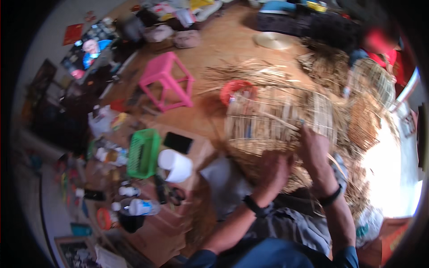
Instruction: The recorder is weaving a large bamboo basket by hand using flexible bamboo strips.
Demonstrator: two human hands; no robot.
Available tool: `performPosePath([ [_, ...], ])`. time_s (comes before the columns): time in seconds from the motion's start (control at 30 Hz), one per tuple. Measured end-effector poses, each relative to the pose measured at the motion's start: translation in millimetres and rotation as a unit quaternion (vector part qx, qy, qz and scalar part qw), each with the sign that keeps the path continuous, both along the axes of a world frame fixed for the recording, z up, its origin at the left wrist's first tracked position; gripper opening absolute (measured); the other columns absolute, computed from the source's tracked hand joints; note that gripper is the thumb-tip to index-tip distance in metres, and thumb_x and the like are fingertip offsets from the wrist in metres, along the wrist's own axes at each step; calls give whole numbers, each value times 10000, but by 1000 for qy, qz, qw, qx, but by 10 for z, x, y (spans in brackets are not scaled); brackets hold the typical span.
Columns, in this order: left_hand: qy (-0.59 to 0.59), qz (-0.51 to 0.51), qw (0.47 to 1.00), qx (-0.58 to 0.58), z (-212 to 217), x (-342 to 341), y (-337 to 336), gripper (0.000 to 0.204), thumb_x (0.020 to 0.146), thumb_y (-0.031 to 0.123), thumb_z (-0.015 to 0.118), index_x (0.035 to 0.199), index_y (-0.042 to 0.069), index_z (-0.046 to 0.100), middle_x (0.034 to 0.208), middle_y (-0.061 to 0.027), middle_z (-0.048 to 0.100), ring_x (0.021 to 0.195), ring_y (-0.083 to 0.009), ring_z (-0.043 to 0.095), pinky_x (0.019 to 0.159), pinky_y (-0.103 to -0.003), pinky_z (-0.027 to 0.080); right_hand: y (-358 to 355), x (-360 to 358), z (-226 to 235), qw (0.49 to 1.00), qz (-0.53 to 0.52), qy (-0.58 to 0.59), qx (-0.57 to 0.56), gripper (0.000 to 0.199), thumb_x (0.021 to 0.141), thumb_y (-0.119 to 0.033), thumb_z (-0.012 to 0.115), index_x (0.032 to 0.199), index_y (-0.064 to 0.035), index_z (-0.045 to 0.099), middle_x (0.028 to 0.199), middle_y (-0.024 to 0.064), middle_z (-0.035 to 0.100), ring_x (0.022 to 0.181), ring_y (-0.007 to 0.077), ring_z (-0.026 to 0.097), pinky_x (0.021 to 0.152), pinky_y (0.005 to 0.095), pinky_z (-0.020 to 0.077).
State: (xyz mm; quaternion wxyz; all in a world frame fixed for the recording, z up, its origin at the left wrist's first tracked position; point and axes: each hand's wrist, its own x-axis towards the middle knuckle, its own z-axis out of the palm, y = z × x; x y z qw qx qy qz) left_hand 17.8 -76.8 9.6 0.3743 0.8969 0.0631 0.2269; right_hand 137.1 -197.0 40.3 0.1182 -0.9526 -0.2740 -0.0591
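Observation:
A partly woven straw basket [250, 149] rests across my lap, its thin upright rods bare on the far side and its near part covered in plaited straw. My left hand [275, 170] lies at the woven part with its fingers curled in against it. Just to the right and farther up, my right hand [313, 149] is closed, its fingertips pinching a pale straw strand [279, 119] that slants up to the left over the rods. Motion blur softens both hands, and the left fingertips are partly hidden.
On the left, a low table [154, 232] bears a green plastic basket [143, 154], a white cup [175, 165], a phone [178, 142], scissors [176, 195] and bottles. Beyond are a pink stool [167, 80], a red basket [237, 91] and loose straw [254, 71]. Another person [384, 51] sits far right.

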Motion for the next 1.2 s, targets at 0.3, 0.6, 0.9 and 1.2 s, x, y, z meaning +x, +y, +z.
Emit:
performPosePath([
  [0.3, 30, 36, 997, 62, -39, 39, -46, 154, 1011, 209, 729, 912, 93, 712, 795, -122, 712, 804, -340, 706, 886, -493, 447, -294, -183, 4, 899, -49, 136, 413, 375, 969, -15, 770, 1328, -36, 663, 966, 127, 793, 809, 161, 730, 714, 343, 577],
  [0.6, 16, 36, 997, 64, -55, 80, -13, 207, 1009, 250, 752, 892, 96, 676, 816, -108, 706, 825, -328, 683, 897, -480, 428, -580, -495, -613, 730, -49, 213, 647, 204, 976, 37, 793, 1048, -47, 622, 874, -24, 586, 761, 59, 545, 695, 237, 497],
  [0.9, -1, -17, 999, 29, -102, 17, 65, 277, 1003, 326, 775, 874, 102, 675, 830, -59, 696, 796, -303, 661, 904, -459, 416, -858, -621, -237, 644, -18, 469, 605, 426, 1016, -110, 785, 1382, -18, 587, 1067, -16, 676, 806, 45, 604, 675, 225, 465],
  [1.2, -29, -41, 999, 21, -110, -44, 73, 281, 938, 358, 831, 910, 116, 690, 857, -57, 681, 843, -308, 675, 913, -469, 425, -806, -942, -503, 787, 41, 322, 525, 430, 1098, -133, 688, 1481, -4, 541, 1344, 95, 699, 1202, 178, 686, 1060, 334, 526],
])
